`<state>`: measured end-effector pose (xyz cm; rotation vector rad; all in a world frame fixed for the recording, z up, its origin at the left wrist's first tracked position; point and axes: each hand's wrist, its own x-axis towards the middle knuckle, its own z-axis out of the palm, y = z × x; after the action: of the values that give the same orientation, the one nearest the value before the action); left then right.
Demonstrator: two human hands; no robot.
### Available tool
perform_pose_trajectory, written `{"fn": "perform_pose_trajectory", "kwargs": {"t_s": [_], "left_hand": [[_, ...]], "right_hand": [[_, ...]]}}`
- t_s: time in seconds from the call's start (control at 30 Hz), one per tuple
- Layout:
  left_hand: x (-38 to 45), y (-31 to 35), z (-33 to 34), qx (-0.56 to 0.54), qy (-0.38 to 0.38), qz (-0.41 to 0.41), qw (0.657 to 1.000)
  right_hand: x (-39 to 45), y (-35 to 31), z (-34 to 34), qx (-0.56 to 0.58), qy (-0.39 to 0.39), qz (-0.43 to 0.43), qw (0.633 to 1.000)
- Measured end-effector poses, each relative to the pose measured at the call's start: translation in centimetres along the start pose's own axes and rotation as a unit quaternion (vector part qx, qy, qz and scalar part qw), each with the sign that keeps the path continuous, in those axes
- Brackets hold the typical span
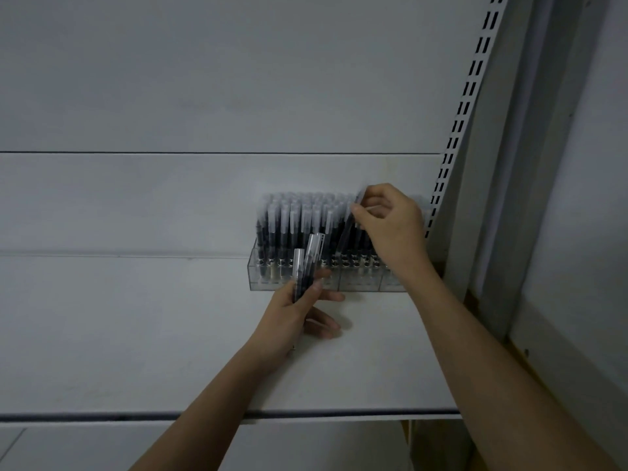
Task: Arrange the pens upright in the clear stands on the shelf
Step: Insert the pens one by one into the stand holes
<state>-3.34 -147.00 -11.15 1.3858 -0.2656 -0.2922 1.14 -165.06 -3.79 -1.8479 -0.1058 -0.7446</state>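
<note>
Clear acrylic stands [261, 278] sit at the back right of the white shelf [136, 334], filled with several upright black pens with frosted caps [292, 222]. My right hand [390, 229] pinches one tilted pen [346, 232] by its cap above the stand, its tip down among the standing pens. My left hand [299, 314] is in front of the stands and grips a small bundle of pens [306, 263], caps pointing up.
A slotted white upright [465, 107] runs along the shelf's right side, next to a grey wall panel [577, 198]. The shelf's front edge [102, 418] crosses the lower view. The white back panel [204, 96] rises behind the stands.
</note>
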Motion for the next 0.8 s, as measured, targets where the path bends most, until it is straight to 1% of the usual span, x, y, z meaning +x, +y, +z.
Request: {"fn": "perform_pose_trajectory", "kwargs": {"t_s": [0.17,0.4,0.5,0.6,0.67,0.7,0.8], "left_hand": [[0.1,0.2,0.1,0.009,-0.007,0.000,1.000],[-0.2,0.2,0.2,0.021,-0.009,0.011,1.000],[-0.6,0.2,0.4,0.026,-0.002,0.014,1.000],[-0.7,0.2,0.4,0.028,-0.001,0.007,1.000],[-0.7,0.3,0.4,0.033,-0.003,0.000,0.999],[-0.7,0.4,0.4,0.032,-0.006,-0.002,0.999],[-0.6,0.5,0.5,0.045,-0.021,-0.001,0.999]], "right_hand": [[-0.2,0.8,1.0,-0.026,-0.029,0.012,0.999],[-1.5,2.0,2.3,-0.136,-0.088,0.004,0.987],[-1.9,2.3,2.3,-0.144,-0.077,0.013,0.987],[-2.8,2.0,1.8,-0.108,-0.023,0.029,0.993],[-4.3,1.7,1.8,-0.048,0.017,0.044,0.998],[-5.2,1.7,1.9,-0.009,0.015,0.059,0.998],[-7.6,1.8,2.5,0.092,-0.047,0.125,0.987]]}}
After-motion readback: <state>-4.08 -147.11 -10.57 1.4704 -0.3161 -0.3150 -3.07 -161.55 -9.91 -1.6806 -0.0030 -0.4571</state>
